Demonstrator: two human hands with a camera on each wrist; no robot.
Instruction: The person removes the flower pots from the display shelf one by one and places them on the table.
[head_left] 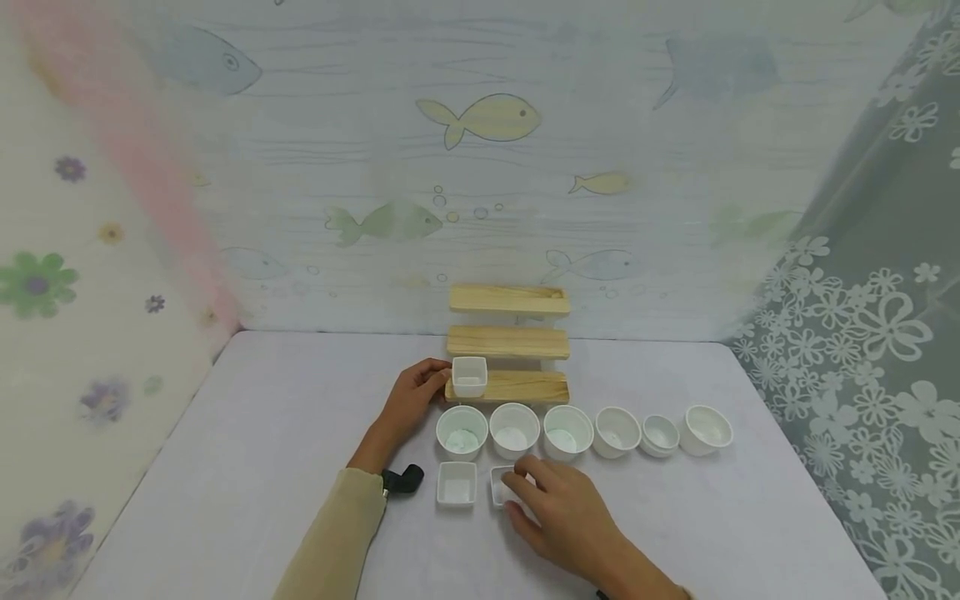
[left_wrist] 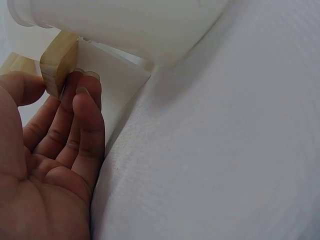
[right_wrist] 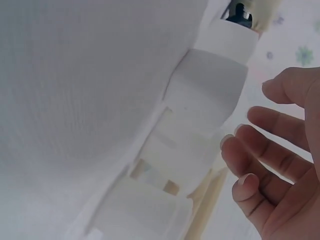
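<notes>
A: Right, starting at the left: the left hand point(head_left: 411, 398) is up at the end of the bottom step of the wooden rack point(head_left: 508, 343). The fingers curl round that step's end, beside the square cup point(head_left: 469, 375) standing on it.

B: The left wrist view agrees. Fingertips point(left_wrist: 86, 90) press on the wooden edge, thumb on the other side. Whether they also touch the cup, I cannot tell.

A: Moving along, a second square cup point(head_left: 457, 483) sits on the table point(head_left: 247, 450), just in front of a row of six round bowls point(head_left: 462, 431).

B: And right beside it a third square cup point(head_left: 501, 485), half hidden under the right hand point(head_left: 558, 517).

A: That hand lies low over the cup, fingers loosely bent, tips at its rim.

B: From the right wrist the fingers point(right_wrist: 260, 160) look spread and relaxed, gripping nothing.

A: The bowls run on to the right, well apart from both hands.
</notes>
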